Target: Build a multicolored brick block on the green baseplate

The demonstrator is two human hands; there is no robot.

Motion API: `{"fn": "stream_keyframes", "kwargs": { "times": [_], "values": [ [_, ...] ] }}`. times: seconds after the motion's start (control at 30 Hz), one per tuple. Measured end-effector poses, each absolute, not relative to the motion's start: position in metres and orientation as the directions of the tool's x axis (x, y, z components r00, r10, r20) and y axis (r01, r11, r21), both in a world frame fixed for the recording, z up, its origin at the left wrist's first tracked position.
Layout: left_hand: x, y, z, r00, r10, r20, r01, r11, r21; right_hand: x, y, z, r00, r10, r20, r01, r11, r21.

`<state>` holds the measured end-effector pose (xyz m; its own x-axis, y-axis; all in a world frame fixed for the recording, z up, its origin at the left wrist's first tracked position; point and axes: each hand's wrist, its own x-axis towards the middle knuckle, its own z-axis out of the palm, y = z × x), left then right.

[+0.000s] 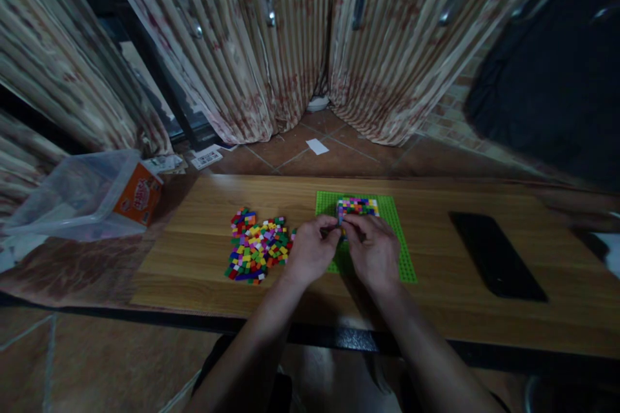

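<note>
A green studded baseplate (404, 251) lies on the wooden table in front of me. On it stands a low block structure (361, 204) built of toy bricks in many colours. My left hand (312, 248) is at the structure's near left corner, thumb and forefinger pinched together. Close beside it, my right hand (375, 246) also pinches at that corner, its fingertips almost meeting the left ones. Whatever is between the fingers is too small and covered to make out. To the left of my left hand spreads a pile of loose toy bricks (259, 248).
A flat black slab (496, 255), perhaps a tablet, rests on the right of the wooden table (188, 258). Left of the table is a clear plastic bin (77, 200) with an orange label. Striped curtains (232, 58) hang beyond, and a white paper (317, 146) lies on the tiled floor.
</note>
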<state>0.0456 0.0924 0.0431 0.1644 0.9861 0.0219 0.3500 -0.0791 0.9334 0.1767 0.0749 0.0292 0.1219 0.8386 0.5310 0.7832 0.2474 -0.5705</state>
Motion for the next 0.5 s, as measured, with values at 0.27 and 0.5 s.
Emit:
{"fn": "stream_keyframes", "kwargs": {
  "times": [0.27, 0.5],
  "values": [
    [0.046, 0.0907, 0.0465, 0.162, 0.987, 0.022, 0.373, -0.082, 0.924, 0.1764, 0.0714, 0.0326, 0.116, 0.868, 0.483, 0.804, 0.204, -0.558],
    [0.0463, 0.0911, 0.0449, 0.162, 0.987, 0.024, 0.367, -0.083, 0.926, 0.1785, 0.0717, 0.0335, 0.062, 0.883, 0.465, 0.818, 0.222, -0.53]
  ]
}}
